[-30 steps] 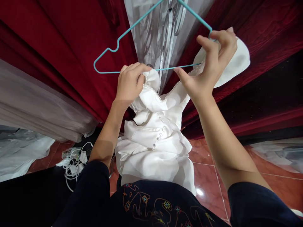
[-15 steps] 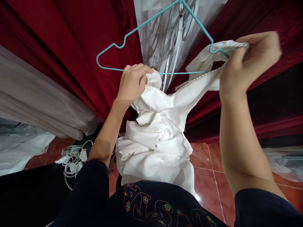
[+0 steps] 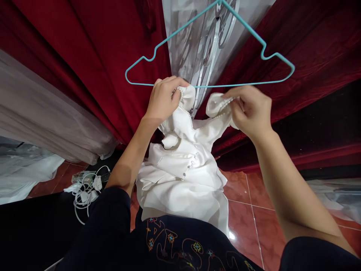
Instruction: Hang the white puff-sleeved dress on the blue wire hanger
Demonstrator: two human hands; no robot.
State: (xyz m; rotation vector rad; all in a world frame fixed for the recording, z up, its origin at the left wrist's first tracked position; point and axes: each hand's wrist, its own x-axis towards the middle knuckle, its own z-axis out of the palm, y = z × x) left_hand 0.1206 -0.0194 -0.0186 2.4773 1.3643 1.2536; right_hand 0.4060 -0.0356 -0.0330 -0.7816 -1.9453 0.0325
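A white dress [image 3: 194, 165] with a pearl-beaded neckline and a row of small buttons hangs bunched in front of me. My left hand [image 3: 166, 96] is closed on its left shoulder part, just below the hanger's bottom bar. The right shoulder part is pinched in my right hand [image 3: 251, 109], held beneath the bar's right half. Above both hands is a light-blue hanger [image 3: 239, 83] with notched shoulders. No cloth lies over the hanger's right arm. The fingertips of my left hand are partly hidden by cloth.
Dark red curtains [image 3: 113, 45] hang on both sides, with white hangers [image 3: 216, 41] in the gap between them. Pale sheer cloth [image 3: 50, 109] drapes at the left. White cables [image 3: 86, 195] lie on a black surface at lower left. The floor [image 3: 248, 210] is red tile.
My right hand has moved left and down with the dress's right shoulder part, which has come off the hanger's right end. My left hand keeps its hold, shifted slightly right in view.
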